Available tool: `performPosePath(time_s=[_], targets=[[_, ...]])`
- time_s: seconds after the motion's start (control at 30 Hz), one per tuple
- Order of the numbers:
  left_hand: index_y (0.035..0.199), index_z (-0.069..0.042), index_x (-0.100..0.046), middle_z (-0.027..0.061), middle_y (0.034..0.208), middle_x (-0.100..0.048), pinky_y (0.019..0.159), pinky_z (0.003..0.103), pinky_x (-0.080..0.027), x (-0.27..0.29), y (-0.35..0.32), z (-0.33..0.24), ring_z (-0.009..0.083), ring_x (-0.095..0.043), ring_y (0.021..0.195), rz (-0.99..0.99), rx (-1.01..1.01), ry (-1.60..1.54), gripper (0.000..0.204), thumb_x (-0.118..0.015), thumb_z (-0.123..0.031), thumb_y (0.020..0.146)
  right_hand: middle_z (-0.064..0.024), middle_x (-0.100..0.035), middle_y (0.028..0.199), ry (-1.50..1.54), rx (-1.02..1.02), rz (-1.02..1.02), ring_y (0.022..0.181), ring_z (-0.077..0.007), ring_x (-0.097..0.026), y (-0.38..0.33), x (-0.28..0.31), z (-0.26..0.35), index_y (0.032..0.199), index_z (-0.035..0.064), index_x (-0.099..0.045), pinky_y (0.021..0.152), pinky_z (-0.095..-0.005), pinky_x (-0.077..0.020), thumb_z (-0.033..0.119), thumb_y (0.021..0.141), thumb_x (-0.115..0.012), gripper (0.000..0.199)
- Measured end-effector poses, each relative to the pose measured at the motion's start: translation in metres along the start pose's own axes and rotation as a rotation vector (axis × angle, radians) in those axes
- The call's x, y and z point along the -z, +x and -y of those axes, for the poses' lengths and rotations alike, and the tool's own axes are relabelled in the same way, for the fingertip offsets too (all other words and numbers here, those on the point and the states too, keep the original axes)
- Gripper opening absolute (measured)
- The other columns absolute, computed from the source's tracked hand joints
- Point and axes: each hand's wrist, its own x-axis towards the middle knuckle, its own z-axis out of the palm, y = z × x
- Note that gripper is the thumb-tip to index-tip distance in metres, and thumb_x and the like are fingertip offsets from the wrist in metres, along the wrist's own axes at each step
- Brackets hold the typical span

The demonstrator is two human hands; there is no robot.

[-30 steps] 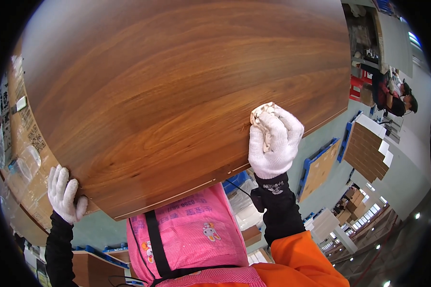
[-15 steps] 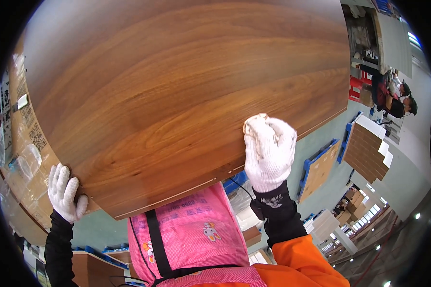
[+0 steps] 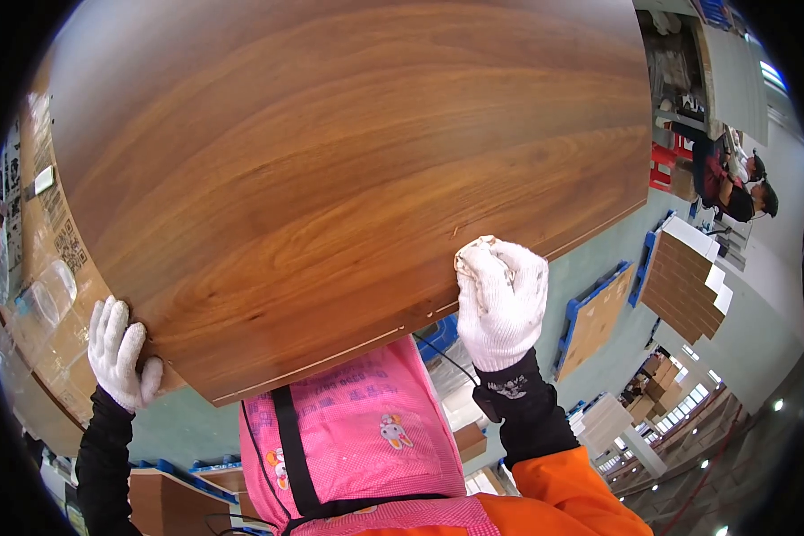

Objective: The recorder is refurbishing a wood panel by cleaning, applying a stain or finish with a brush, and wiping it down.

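Note:
A large brown wood-grain panel (image 3: 357, 179) fills the middle of the view, with pale chipped spots along its near edge. My right hand (image 3: 502, 308), in a white knit glove, is closed on a crumpled whitish cloth (image 3: 473, 250) with brownish stains. It presses the cloth on the panel close to the near edge. A small pale mark (image 3: 456, 230) shows on the surface just beyond the cloth. At the panel's near left corner rests my left hand (image 3: 121, 355), gloved too. Its fingers are stretched out along the panel's left side, holding nothing.
Left of the panel lies a taped cardboard surface (image 3: 85, 295) with clear plastic wrap and a small white object (image 3: 44, 180). Blue pallets with boards (image 3: 594, 317) and stacked brown cartons (image 3: 685, 281) stand on the right. Two people (image 3: 741, 183) are at the far right.
My right hand and the cloth have slid a little nearer, toward the panel's near edge, uncovering the small pale mark. My left hand stays at the corner, almost unmoved.

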Motion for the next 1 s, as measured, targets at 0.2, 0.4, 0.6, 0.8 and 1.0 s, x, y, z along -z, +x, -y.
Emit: performPosePath(time_s=[0.2,0.4,0.6,0.8,1.0], targets=[[0.138,-0.006,-0.052,0.0276,0.15,-0.049,0.114,0.07,-0.035,-0.004,0.006,0.001,0.0527,-0.048,0.137,-0.023,-0.016,0.003,0.066,-0.066,-0.015,0.074,-0.0102,-0.063,0.105,-0.042,0.009,-0.097,0.097,-0.0318,-0.06,0.048,-0.016,0.003,0.107,0.0098,-0.07,0.085,-0.0447,-0.049,0.007,0.08,-0.077,0.028],[0.137,-0.006,-0.052,0.028,0.148,-0.049,0.113,0.07,-0.035,0.001,0.004,-0.003,0.0525,-0.049,0.136,-0.004,0.01,0.005,0.066,-0.066,-0.014,0.073,-0.0094,-0.064,0.107,0.024,0.102,0.003,0.094,-0.0302,-0.062,-0.001,-0.006,0.003,0.106,0.0105,-0.072,0.079,-0.0445,-0.0497,0.004,0.077,-0.078,0.03],[0.132,-0.005,-0.055,0.0275,0.146,-0.052,0.113,0.07,-0.036,-0.004,0.01,-0.004,0.0528,-0.051,0.134,-0.022,-0.004,-0.003,0.062,-0.067,-0.016,0.072,-0.0108,-0.064,0.107,-0.09,0.022,-0.056,0.096,-0.033,-0.062,0.039,-0.013,0.001,0.107,0.0111,-0.071,0.083,-0.0465,-0.0501,0.009,0.081,-0.077,0.028],[0.129,-0.005,-0.057,0.0279,0.142,-0.055,0.112,0.069,-0.038,0.002,0.014,-0.007,0.0521,-0.053,0.131,-0.028,0.001,-0.019,0.062,-0.07,-0.016,0.07,-0.0083,-0.064,0.104,-0.016,0.088,-0.009,0.094,-0.0306,-0.061,0.014,0.0,-0.011,0.103,0.012,-0.071,0.082,-0.0442,-0.0503,0.002,0.075,-0.078,0.03],[0.128,-0.004,-0.057,0.0275,0.14,-0.056,0.11,0.069,-0.039,0.001,0.017,-0.01,0.0516,-0.055,0.129,-0.032,0.008,-0.036,0.061,-0.071,-0.015,0.069,-0.0083,-0.064,0.103,-0.03,0.079,-0.016,0.093,-0.0307,-0.061,0.022,-0.01,0.006,0.105,0.0117,-0.069,0.081,-0.0437,-0.0492,0.004,0.077,-0.077,0.03]])
